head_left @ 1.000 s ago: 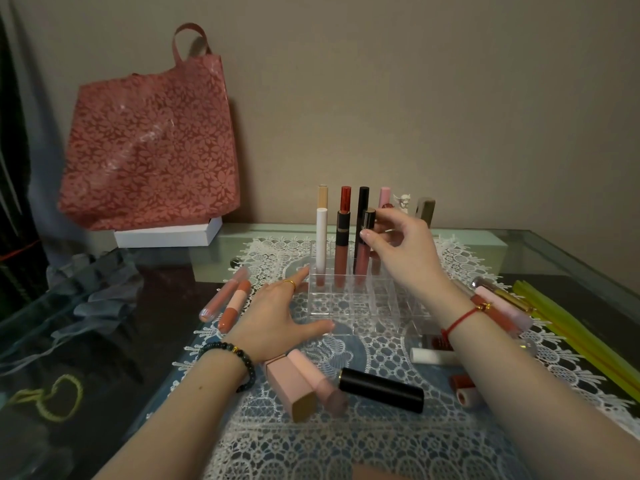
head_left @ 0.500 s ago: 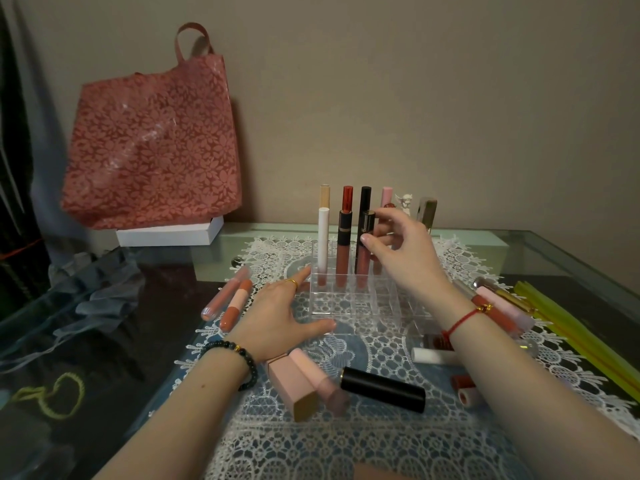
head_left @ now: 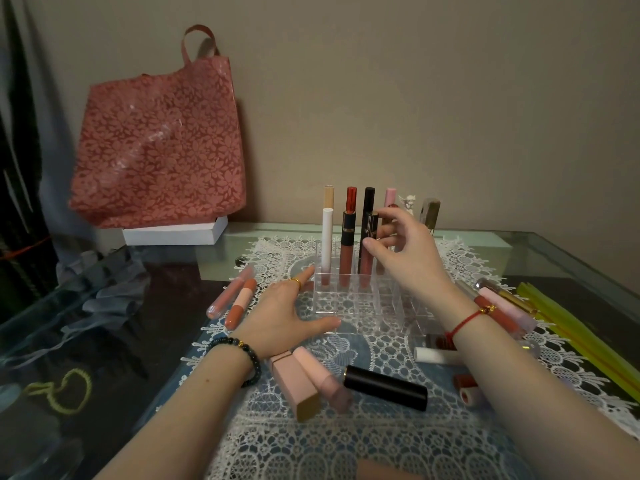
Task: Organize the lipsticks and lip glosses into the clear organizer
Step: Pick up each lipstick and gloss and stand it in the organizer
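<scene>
The clear organizer (head_left: 349, 306) stands mid-table on a lace mat (head_left: 346, 445). Several tubes stand upright in its back rows, among them a white one (head_left: 327, 237) and a black-and-gold-capped gloss (head_left: 369, 233). My right hand (head_left: 408, 258) hovers over those rows, fingers curled around a dark-red-capped gloss (head_left: 392, 206) that is mostly hidden behind them. My left hand (head_left: 280, 317) lies flat against the organizer's left front corner, fingers apart and holding nothing. Loose on the mat lie a square pink lipstick (head_left: 294, 382), a black lipstick (head_left: 384, 391) and two orange glosses (head_left: 239, 303).
More tubes lie to the right of the organizer (head_left: 502, 310), with a white one (head_left: 436, 355) under my right forearm. Yellow strips (head_left: 581, 337) run along the right table edge. A red patterned bag (head_left: 159, 143) on a white box (head_left: 173, 233) stands back left.
My right hand has shifted slightly right over the back rows and its fingers have loosened a little. The left hand stays at the organizer's corner.
</scene>
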The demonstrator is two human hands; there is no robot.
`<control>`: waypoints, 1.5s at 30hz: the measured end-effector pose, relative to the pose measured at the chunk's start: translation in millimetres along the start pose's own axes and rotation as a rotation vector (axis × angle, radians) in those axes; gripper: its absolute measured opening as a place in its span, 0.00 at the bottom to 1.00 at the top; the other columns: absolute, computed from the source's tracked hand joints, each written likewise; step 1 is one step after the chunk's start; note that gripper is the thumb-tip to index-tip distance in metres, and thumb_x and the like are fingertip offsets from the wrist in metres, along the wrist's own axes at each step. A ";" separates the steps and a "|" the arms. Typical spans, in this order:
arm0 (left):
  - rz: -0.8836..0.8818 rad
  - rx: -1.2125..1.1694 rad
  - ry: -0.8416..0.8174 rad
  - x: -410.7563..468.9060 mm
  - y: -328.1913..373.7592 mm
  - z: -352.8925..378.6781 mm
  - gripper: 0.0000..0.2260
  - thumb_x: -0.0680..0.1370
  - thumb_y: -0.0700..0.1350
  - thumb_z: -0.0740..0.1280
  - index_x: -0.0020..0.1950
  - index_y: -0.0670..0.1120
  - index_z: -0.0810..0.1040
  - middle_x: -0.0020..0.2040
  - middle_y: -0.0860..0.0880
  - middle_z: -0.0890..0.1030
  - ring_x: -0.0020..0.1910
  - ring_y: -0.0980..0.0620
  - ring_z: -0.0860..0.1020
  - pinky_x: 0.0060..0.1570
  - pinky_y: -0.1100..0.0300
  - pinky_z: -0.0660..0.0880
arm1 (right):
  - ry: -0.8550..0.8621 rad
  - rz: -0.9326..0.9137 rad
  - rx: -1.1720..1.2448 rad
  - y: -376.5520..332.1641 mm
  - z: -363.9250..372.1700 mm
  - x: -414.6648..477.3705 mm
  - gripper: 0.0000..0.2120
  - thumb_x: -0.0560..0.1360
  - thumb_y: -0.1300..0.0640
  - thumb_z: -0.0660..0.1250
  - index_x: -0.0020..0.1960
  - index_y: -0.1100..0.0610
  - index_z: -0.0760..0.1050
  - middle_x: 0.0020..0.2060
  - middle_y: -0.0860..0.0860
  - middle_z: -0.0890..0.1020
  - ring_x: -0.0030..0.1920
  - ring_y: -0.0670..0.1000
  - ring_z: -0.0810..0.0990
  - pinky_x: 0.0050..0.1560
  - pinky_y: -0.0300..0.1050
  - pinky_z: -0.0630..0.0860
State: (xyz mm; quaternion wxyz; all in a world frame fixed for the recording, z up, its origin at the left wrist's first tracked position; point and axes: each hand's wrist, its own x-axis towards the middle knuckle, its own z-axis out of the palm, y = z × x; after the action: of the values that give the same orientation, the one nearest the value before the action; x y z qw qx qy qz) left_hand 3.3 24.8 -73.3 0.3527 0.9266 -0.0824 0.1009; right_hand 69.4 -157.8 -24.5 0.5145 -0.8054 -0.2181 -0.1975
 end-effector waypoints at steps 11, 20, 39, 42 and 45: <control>-0.031 -0.184 0.086 -4.5 4.7 -6.2 0.36 0.66 0.67 0.60 0.70 0.53 0.63 0.64 0.55 0.73 0.58 0.64 0.71 0.59 0.63 0.71 | 0.090 0.005 0.027 -14.8 -18.4 2.8 0.20 0.71 0.55 0.69 0.61 0.49 0.69 0.45 0.45 0.78 0.45 0.40 0.77 0.38 0.32 0.72; -0.109 -0.074 0.572 -1.8 -25.2 -48.3 0.13 0.75 0.37 0.62 0.58 0.48 0.76 0.39 0.56 0.80 0.30 0.65 0.77 0.32 0.73 0.73 | 0.132 -0.005 0.019 -11.1 -28.2 -30.9 0.16 0.72 0.59 0.66 0.58 0.51 0.68 0.43 0.44 0.76 0.42 0.39 0.76 0.39 0.27 0.74; -0.350 0.007 0.495 -6.1 -59.7 -48.2 0.26 0.69 0.60 0.68 0.57 0.42 0.76 0.42 0.48 0.80 0.38 0.56 0.75 0.42 0.64 0.70 | -0.214 -0.093 -0.178 8.0 -7.5 -66.4 0.12 0.72 0.58 0.63 0.49 0.41 0.68 0.39 0.43 0.76 0.40 0.38 0.73 0.39 0.26 0.71; -0.326 -0.010 0.593 -5.7 -57.8 -49.4 0.25 0.69 0.57 0.69 0.58 0.41 0.75 0.46 0.47 0.80 0.39 0.58 0.74 0.43 0.67 0.69 | -0.214 -0.128 -0.203 8.2 -8.1 -65.9 0.11 0.73 0.57 0.63 0.50 0.43 0.69 0.38 0.42 0.76 0.38 0.39 0.74 0.39 0.27 0.72; -0.280 -0.146 0.747 -3.5 -50.4 -52.5 0.26 0.68 0.57 0.71 0.58 0.43 0.76 0.47 0.51 0.78 0.46 0.56 0.76 0.49 0.66 0.69 | -0.193 -0.143 -0.201 6.2 -9.5 -65.4 0.10 0.72 0.56 0.62 0.50 0.42 0.70 0.38 0.42 0.76 0.37 0.40 0.74 0.37 0.30 0.73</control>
State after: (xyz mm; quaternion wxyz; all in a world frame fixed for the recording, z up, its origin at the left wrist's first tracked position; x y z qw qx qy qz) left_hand 4.4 97.4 -67.9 0.4334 0.8011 0.1714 0.3756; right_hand 17.9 -178.5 -60.9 0.3926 -0.8505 -0.3025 -0.1763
